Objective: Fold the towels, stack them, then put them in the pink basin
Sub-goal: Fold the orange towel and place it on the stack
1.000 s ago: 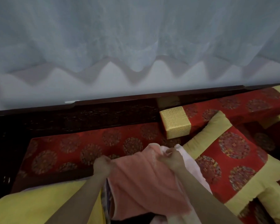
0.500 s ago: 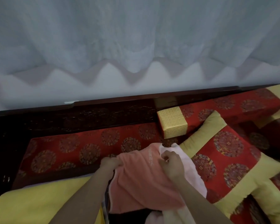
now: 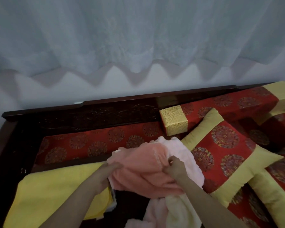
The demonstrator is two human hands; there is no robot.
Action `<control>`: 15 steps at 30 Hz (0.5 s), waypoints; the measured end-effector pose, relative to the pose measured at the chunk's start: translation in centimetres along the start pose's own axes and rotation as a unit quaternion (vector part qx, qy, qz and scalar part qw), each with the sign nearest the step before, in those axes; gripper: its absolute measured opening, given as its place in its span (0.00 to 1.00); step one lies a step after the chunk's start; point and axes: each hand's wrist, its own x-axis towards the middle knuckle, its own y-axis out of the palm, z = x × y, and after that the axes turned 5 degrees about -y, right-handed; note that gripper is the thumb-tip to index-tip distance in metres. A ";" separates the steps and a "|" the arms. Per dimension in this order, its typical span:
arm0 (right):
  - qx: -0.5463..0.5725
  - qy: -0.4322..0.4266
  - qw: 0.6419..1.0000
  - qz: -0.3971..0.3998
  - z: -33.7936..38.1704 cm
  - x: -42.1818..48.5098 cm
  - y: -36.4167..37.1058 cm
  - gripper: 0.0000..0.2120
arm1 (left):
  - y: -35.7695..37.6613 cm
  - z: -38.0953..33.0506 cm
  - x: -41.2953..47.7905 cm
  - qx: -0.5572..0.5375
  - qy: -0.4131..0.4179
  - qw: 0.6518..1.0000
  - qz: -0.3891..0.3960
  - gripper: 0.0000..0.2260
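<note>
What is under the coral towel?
A pale pink towel shows past the coral towel's right edge, a cream towel at its near edge. Its middle hides the rest.

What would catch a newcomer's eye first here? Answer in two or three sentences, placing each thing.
The salmon towel at the centre, gripped by the left hand and right hand. Next, the red-and-gold cushion on the right and the yellow towel at lower left. A pale curtain fills the top.
</note>
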 end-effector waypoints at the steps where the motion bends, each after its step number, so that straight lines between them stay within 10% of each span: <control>1: 0.015 -0.025 0.999 -0.028 0.0 -0.7 -0.2 0.09 | -0.3 0.6 -0.5 0.018 0.021 1.000 -0.012 0.15; 7: 0.110 -0.200 0.961 -0.155 -1.2 -8.7 -5.0 0.10 | -2.1 4.3 -5.2 0.089 0.094 0.991 0.016 0.23; 15: -0.019 -0.076 0.994 0.077 -10.1 -16.6 -2.6 0.20 | -3.2 15.3 -6.5 0.260 -0.053 0.962 0.056 0.23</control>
